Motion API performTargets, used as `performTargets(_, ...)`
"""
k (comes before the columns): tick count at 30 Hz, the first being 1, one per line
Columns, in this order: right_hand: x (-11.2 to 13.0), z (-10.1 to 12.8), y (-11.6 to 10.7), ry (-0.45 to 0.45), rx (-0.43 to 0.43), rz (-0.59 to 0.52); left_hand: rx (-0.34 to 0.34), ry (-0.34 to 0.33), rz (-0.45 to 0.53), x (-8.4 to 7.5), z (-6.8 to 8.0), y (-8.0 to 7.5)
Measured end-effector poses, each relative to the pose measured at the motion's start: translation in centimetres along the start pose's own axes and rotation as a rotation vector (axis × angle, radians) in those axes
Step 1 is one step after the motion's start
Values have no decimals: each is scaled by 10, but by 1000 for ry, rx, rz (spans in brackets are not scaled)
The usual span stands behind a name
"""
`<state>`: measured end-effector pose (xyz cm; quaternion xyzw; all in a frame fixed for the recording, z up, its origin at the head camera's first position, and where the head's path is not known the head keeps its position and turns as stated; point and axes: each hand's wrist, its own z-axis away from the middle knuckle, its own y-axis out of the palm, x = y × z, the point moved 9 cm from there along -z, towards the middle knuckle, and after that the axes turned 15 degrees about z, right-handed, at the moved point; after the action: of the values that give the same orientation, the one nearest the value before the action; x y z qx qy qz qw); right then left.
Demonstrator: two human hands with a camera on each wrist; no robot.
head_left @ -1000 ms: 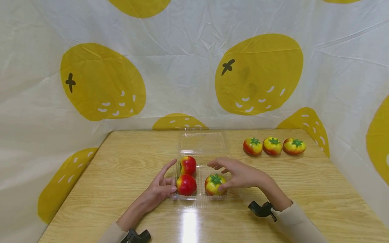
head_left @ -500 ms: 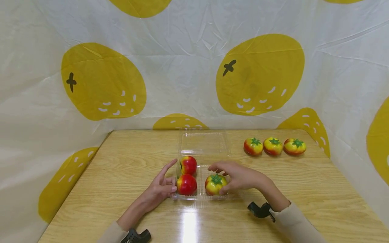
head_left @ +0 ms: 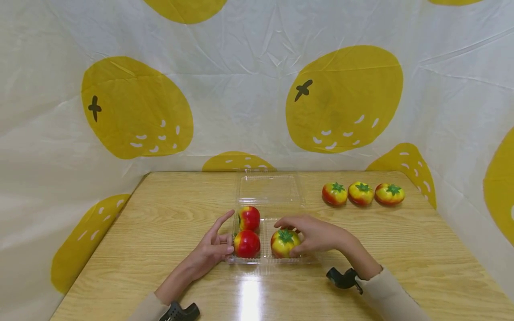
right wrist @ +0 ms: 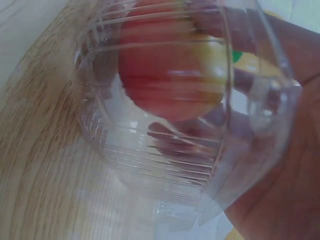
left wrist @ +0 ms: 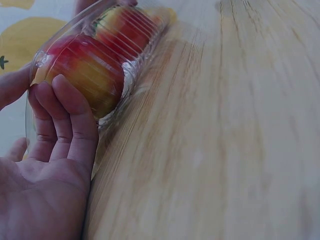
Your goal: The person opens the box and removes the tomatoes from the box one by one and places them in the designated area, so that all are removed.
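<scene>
An open clear plastic clamshell box (head_left: 264, 261) lies on the table, its lid (head_left: 269, 189) folded back. Two red-and-yellow toy tomatoes (head_left: 246, 244) lie on their sides in its left part. A third toy tomato (head_left: 285, 244), green calyx upward, sits in the front right part. My right hand (head_left: 317, 234) holds this one, thumb at its near right side and fingers curled over its far side. My left hand (head_left: 209, 249) grips the box's left rim, index finger stretched forward; in the left wrist view, several fingertips (left wrist: 62, 82) press the outer wall.
Three more toy tomatoes (head_left: 360, 193) stand in a row at the back right of the wooden table (head_left: 176, 200). Behind the table hangs a white cloth (head_left: 241, 111) printed with yellow fruit. Both wrists carry a black camera mount (head_left: 343, 277).
The right hand's fingers have come down and closed in round the far side of the front right tomato. The left hand and box have stayed in place.
</scene>
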<state>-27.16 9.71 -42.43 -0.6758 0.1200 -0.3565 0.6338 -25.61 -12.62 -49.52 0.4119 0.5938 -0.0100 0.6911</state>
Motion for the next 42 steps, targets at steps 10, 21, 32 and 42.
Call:
performTargets(10, -1, 6, -17, -1, -94, 3, 10, 7, -3, -1, 0, 1)
performTargets(21, -3, 19, -38, 22, -163, -10, 13, 7, -8, 0, -1, 0)
performTargets(32, -9, 31, -60, 25, -272, 44, 17, 8, -1, 0, 0, 1)
performTargets(42, -18, 44, -74, 60, -324, 45, 9, 3, -8, 1, 0, -1)
